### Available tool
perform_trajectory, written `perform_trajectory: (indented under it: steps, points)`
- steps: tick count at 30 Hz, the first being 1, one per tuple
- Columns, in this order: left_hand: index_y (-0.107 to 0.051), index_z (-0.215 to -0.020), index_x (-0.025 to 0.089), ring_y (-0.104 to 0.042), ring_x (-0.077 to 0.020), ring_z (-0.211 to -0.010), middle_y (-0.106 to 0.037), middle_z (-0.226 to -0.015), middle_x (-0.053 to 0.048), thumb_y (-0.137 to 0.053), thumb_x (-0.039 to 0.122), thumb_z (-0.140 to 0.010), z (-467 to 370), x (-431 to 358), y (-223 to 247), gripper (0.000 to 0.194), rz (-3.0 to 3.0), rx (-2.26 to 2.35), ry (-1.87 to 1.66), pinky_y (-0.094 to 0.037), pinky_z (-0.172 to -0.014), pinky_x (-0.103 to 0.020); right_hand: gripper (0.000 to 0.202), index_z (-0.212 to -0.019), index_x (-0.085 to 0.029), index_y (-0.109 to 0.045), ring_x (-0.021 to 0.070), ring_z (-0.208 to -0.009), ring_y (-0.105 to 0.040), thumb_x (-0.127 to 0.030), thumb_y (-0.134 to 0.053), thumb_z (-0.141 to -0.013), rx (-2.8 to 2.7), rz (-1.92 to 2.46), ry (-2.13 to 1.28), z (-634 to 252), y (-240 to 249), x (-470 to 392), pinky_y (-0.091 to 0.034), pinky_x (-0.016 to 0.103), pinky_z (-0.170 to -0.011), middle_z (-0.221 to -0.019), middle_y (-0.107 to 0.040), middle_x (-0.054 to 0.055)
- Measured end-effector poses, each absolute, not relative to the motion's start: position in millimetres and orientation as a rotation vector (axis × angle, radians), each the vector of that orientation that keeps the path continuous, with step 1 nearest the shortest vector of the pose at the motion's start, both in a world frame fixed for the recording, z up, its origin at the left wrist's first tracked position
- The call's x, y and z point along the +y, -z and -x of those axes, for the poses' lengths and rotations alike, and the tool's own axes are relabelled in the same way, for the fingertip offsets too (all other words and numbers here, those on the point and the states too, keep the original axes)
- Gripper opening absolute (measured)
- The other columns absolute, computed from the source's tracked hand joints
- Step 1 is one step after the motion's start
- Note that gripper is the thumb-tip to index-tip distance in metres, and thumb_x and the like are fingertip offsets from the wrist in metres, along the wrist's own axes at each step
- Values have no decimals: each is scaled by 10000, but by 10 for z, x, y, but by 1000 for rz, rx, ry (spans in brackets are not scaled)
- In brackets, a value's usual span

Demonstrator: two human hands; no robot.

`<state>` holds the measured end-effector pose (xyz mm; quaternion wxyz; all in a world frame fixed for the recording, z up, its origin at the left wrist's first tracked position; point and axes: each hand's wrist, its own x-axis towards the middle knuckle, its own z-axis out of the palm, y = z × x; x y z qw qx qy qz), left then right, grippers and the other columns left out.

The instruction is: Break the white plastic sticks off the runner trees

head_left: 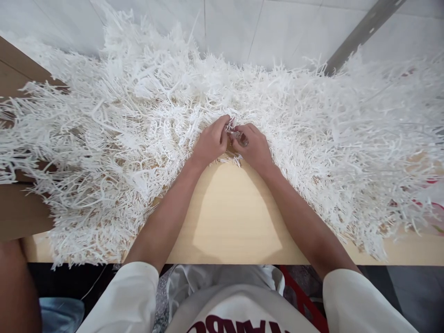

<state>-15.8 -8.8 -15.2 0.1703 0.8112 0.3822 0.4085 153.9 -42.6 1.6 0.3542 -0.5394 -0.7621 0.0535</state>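
My left hand (212, 141) and my right hand (254, 144) meet at the near edge of a big heap of white branching plastic pieces (145, 120). The fingers of both are closed, pinching a small white branched plastic piece (230, 126) between them. Its exact shape is partly hidden by the fingertips. A few thin loose white bits (229, 160) lie on the table just below my hands.
The pale wooden table (236, 212) shows bare between my forearms. Cardboard (24, 208) stands at the left. Behind the heap are a tiled wall (236, 27) and a slanted grey metal bar (364, 34). Another person's arm (15, 286) shows at lower left.
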Motion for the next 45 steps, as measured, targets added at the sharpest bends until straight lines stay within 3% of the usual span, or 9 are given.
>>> perform_trajectory:
  steps: [5, 9, 16, 26, 32, 37, 42, 45]
  points:
    - [-417, -1353, 164, -626, -262, -1182, -617, -1287, -169, -342, 517, -998, 126, -125, 104, 507, -2335, 1111, -1095, -502, -1004, -405, 167, -1026, -217, -630, 187, -801, -656, -299, -523, -927, -1948, 1401, -138, -1539, -11, -442, -499, 316, -725, -902, -719, 43]
    - [-430, -1349, 173, -664, -248, -1091, -668, -1180, -143, -324, 525, -1003, 121, -123, 98, 505, -2324, 1176, -1031, -507, -980, -401, 165, -982, -226, -608, 170, -715, -624, -358, -518, -939, -1912, 1474, -158, -1526, -35, -465, -454, 297, -663, -801, -697, 16]
    - [-454, -1325, 178, -645, -234, -1115, -659, -1201, -136, -279, 499, -1019, 108, -119, 107, 477, -2365, 1191, -1050, -498, -963, -366, 170, -848, -223, -552, 161, -705, -568, -359, -502, -938, -1922, 1501, -147, -1515, -58, -442, -392, 294, -630, -829, -656, 32]
    - [-580, -1143, 204, -643, -192, -968, -670, -1093, -78, -283, 294, -1022, 104, -149, 41, 332, -2410, 1205, -1064, -511, -847, -331, 186, -664, -223, -356, 124, -595, -392, -203, -463, -814, -2068, 1332, -79, -1509, -83, -498, -290, 288, -585, -629, -467, -13]
    - [-552, -1139, 223, -650, -185, -966, -678, -1071, -77, -307, 391, -1027, 165, -66, 79, 317, -2259, 1307, -1204, -510, -847, -319, 207, -616, -229, -294, 107, -519, -312, -170, -442, -748, -2100, 1114, -119, -1566, -87, -580, -275, 288, -548, -539, -368, -36]
    - [-541, -1104, 212, -646, -198, -847, -684, -916, -71, -240, 480, -1026, 133, -143, 22, 411, -2359, 1292, -1036, -487, -756, -321, 66, -813, -221, -526, 153, -707, -542, -227, -467, -841, -1959, 1194, -124, -1572, -80, -556, -426, 298, -657, -779, -603, 25]
    - [-543, -1011, 216, -606, -183, -718, -659, -806, -55, -191, 481, -1028, 111, -205, -30, 441, -2385, 1277, -976, -437, -659, -303, 276, -1100, -229, -573, 175, -816, -601, -436, -452, -963, -1852, 1349, -209, -1546, -62, -468, -477, 320, -730, -945, -654, 53]
    - [-552, -998, 208, -600, -186, -692, -654, -784, -58, -192, 471, -1029, 118, -211, -41, 448, -2400, 1265, -935, -422, -641, -305, 347, -1038, -234, -601, 175, -803, -597, -516, -405, -984, -1926, 1381, -249, -1538, -71, -455, -459, 313, -702, -930, -662, 52]
